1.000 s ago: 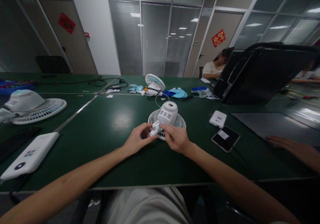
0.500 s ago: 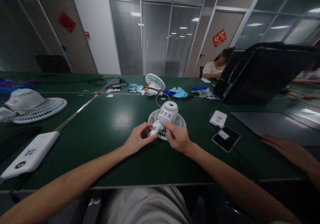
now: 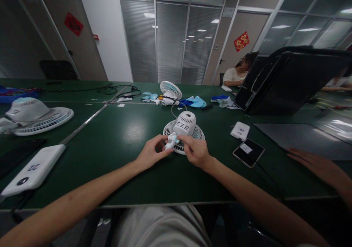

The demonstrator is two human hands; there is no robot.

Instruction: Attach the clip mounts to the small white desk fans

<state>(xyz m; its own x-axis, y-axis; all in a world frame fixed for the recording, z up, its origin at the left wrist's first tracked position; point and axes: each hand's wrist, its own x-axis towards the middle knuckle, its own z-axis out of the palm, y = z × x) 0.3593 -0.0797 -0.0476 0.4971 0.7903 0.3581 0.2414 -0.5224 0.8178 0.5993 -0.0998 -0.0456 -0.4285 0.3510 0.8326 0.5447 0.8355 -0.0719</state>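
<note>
A small white fan [image 3: 185,123] lies grille-down on the green table in front of me, its motor housing facing up. At its near side is a white clamp [image 3: 170,141] with a light blue knob [image 3: 176,139]. My left hand [image 3: 150,152] grips the clamp from the left between thumb and fingers. From the right, my right hand [image 3: 197,152] pinches the blue knob with thumb and index finger. The fingers partly cover the knob and the fan's grille.
Behind stands another fan [image 3: 171,92] beside light blue fan blades [image 3: 197,102]. A third fan [image 3: 44,120] and a white power bank [image 3: 34,170] are at left. A smaller power bank [image 3: 240,130], a phone [image 3: 249,152] and another person's hand [image 3: 313,164] are at right.
The blue knob has turned slightly under my right fingers, which have shifted a little. My left hand and the fan stay in place.
</note>
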